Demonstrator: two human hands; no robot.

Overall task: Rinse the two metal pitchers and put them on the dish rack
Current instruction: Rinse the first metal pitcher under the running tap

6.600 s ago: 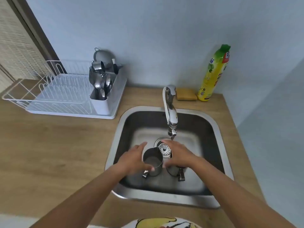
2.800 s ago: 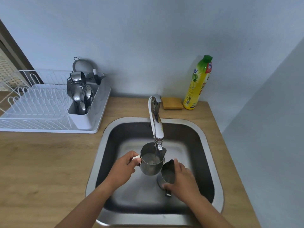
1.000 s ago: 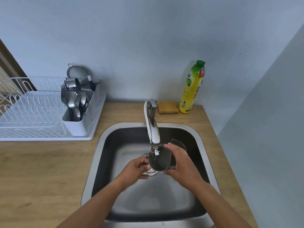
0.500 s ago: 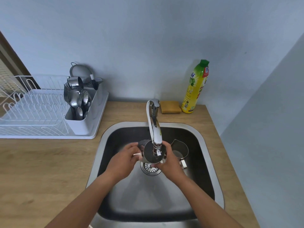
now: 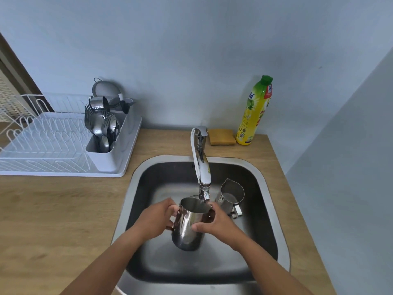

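1. At far left I see the white dish rack on the wooden counter. Its cutlery holder is full of utensils, and no pitcher stands on its wires, so I judge neither placement done.
2. My left hand is closed around the handle side of the near pitcher; the handle itself is hidden under the fingers.
3. I hold the near pitcher upright above the sink basin, its open mouth directly under the faucet spout. I cannot tell whether water is running.
4. My right hand wraps the pitcher's right wall, thumb across the front, fingers curled behind.
5. The second pitcher stands upright in the basin, just right of the faucet, untouched by either hand.
6. I judge rinsing in progress on the first pitcher; both transfers to the rack remain.
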